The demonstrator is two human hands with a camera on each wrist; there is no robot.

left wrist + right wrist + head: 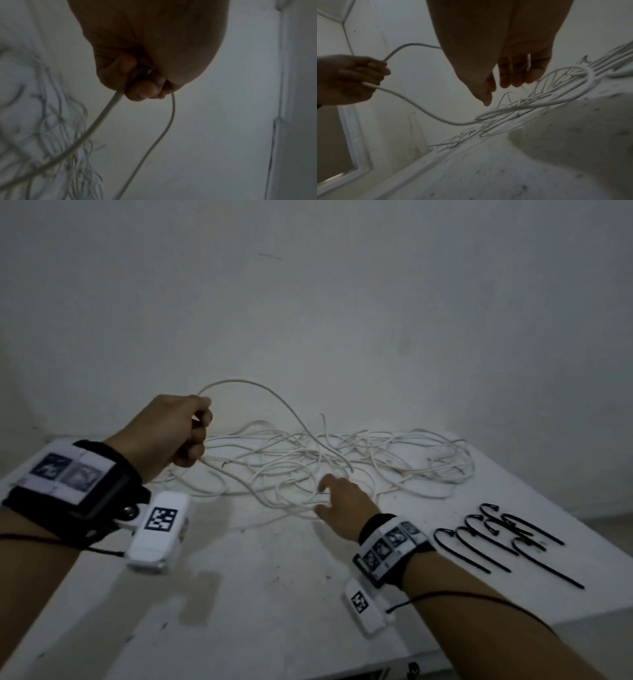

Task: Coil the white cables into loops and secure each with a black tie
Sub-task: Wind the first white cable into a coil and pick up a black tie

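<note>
A loose tangle of white cables sprawls across the far part of the white table. My left hand is raised at the left and grips a white cable in its fist; one strand arches up and over toward the pile, another drops down to it. My right hand hovers low over the near edge of the tangle with fingers straight and relaxed, holding nothing. Several black ties lie in a row on the table to the right of my right wrist.
A plain white wall stands right behind the table. The table's right edge runs close beyond the ties. The near half of the tabletop is bare and speckled with dark marks.
</note>
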